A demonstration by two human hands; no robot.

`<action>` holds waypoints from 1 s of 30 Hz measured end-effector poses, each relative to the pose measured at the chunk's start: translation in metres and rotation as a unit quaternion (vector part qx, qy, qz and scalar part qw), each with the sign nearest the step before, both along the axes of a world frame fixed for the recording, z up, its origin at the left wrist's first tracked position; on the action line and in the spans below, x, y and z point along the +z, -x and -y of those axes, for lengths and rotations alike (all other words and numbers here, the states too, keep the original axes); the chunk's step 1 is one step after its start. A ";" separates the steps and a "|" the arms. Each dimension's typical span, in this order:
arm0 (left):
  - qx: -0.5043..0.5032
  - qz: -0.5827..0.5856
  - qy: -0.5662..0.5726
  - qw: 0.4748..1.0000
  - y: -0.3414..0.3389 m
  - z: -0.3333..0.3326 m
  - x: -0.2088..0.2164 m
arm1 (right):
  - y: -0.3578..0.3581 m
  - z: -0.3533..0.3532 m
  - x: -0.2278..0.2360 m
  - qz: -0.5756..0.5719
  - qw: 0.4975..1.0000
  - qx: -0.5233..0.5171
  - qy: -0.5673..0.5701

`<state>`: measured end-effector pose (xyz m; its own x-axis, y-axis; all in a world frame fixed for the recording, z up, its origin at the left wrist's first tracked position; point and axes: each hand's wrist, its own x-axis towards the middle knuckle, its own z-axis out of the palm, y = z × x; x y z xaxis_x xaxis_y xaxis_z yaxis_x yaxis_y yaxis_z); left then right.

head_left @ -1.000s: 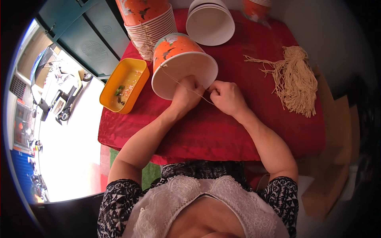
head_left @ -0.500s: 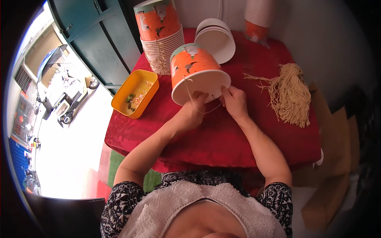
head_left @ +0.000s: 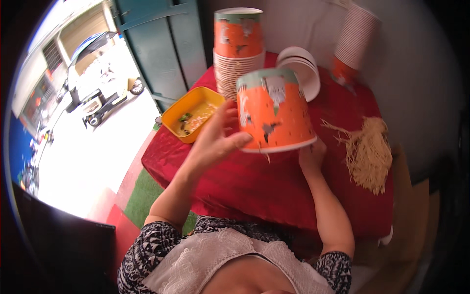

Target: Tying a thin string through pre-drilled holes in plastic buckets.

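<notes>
An orange paper bucket [head_left: 276,115] with a green band and grey and dark figures is held above the table, its white rim facing down and toward me. My left hand [head_left: 218,134] spreads around its left side, thumb on the printed wall, finger ends at the bucket's edge. At the lower right of the rim is my right hand [head_left: 312,156], its fingers partly hidden by the bucket. A short end of pale string [head_left: 268,158] shows below the rim. The inside of the bucket is out of sight.
Behind stand a tall stack of similar buckets [head_left: 239,61], white bowl-like containers [head_left: 306,78] and a second stack [head_left: 356,36]. A yellow tray [head_left: 172,117] with small scraps lies left on the red tablecloth [head_left: 235,196]. To the right is a bundle of beige cords [head_left: 369,154].
The bucket has turned so its printed side faces me and its opening points down. My left hand has left the string inside and moved to the bucket's left side. The view has shifted.
</notes>
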<state>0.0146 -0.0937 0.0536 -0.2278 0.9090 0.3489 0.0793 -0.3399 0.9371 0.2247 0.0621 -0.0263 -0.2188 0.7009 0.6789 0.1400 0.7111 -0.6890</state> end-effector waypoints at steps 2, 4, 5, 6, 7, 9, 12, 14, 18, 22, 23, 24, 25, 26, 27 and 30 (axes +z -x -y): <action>-0.027 0.031 0.000 0.999 -0.014 -0.002 0.001 | -0.002 0.004 0.002 0.013 0.999 0.013 -0.039; 0.004 0.045 -0.020 0.999 -0.021 -0.001 -0.004 | -0.002 0.007 0.002 0.011 0.997 0.033 -0.072; 0.024 0.041 -0.032 0.998 -0.022 -0.001 -0.007 | -0.002 0.002 -0.002 0.025 0.994 0.027 -0.107; 0.042 0.037 -0.043 0.998 -0.023 -0.001 -0.010 | 0.000 0.003 -0.001 0.025 0.993 0.035 -0.111; 0.062 0.058 -0.040 0.996 -0.028 0.001 -0.009 | 0.001 0.004 0.001 0.028 0.989 0.036 -0.143; 0.067 0.079 -0.036 0.994 -0.027 0.002 -0.012 | 0.002 0.008 0.002 0.025 0.984 0.045 -0.169; 0.065 0.106 -0.018 0.992 -0.024 0.005 -0.014 | 0.003 0.010 0.005 0.040 0.980 0.044 -0.187; 0.072 0.115 -0.011 0.991 -0.024 0.008 -0.016 | 0.003 0.011 0.003 0.042 0.982 0.061 -0.173; 0.079 0.108 -0.021 0.991 -0.019 0.016 -0.013 | 0.010 0.013 0.008 0.047 0.975 0.084 -0.199; 0.170 0.062 -0.041 0.983 0.007 0.026 0.016 | 0.003 0.010 0.004 0.091 0.987 0.058 -0.118; 0.220 0.047 -0.062 0.972 0.014 0.025 0.029 | 0.001 0.007 0.003 0.084 0.989 0.055 -0.112; 0.262 0.033 -0.075 0.962 0.027 0.023 0.037 | -0.001 0.008 0.005 0.094 0.991 0.042 -0.090; 0.291 0.015 -0.125 0.948 0.041 0.023 0.055 | 0.000 0.008 0.007 0.100 0.992 0.034 -0.067; 0.329 -0.012 -0.176 0.928 0.060 0.022 0.068 | 0.001 0.006 0.003 0.103 0.992 0.035 -0.066; 0.358 -0.028 -0.205 0.910 0.078 0.020 0.080 | 0.005 0.007 0.003 0.102 0.993 0.042 -0.052; 0.437 -0.077 -0.252 0.860 0.142 -0.006 0.113 | 0.009 0.009 0.001 0.110 0.992 0.050 -0.020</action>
